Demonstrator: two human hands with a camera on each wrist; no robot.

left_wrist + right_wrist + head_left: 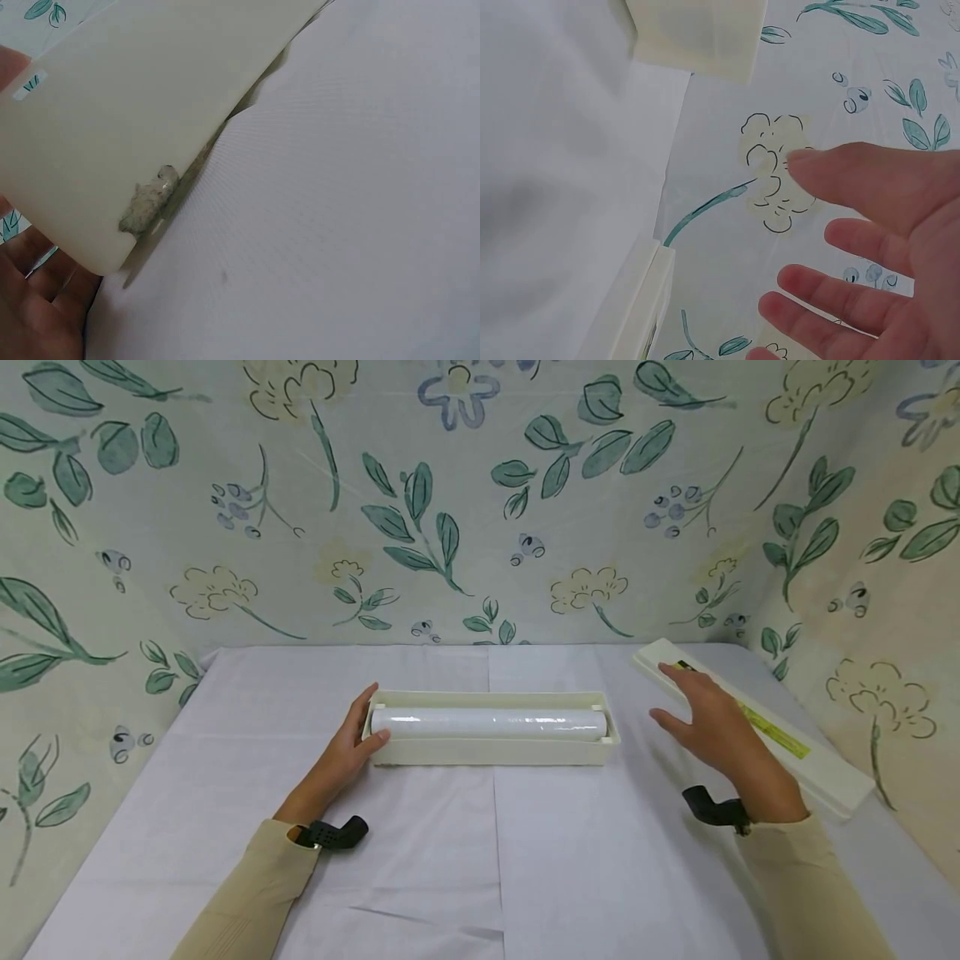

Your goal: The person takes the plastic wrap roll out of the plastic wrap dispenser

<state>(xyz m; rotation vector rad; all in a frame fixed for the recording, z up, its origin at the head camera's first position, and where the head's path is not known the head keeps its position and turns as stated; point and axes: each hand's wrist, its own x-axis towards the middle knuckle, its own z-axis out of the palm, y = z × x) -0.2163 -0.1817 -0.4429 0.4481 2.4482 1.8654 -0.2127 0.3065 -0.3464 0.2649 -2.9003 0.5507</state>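
Note:
A long cream plastic cling film dispenser box [495,753] lies uncovered near the middle of the table, with a shiny roll of cling film [487,722] inside. My left hand [347,756] grips its left end, thumb at the front and fingers round the end. Up close, the left wrist view shows the box wall [135,112] with a small white tag and a rough, dirty patch. At the right lies the dispenser's long white lid [840,777], slanted, with a yellow-green label. My right hand [712,727] hovers by it, fingers spread and holding nothing; whether it touches the lid is unclear.
A white cloth [420,843] with fold creases covers the table. Floral fabric [465,527] hangs along the back and both sides, close to the table's edges. The lid's far corner lies near the back edge.

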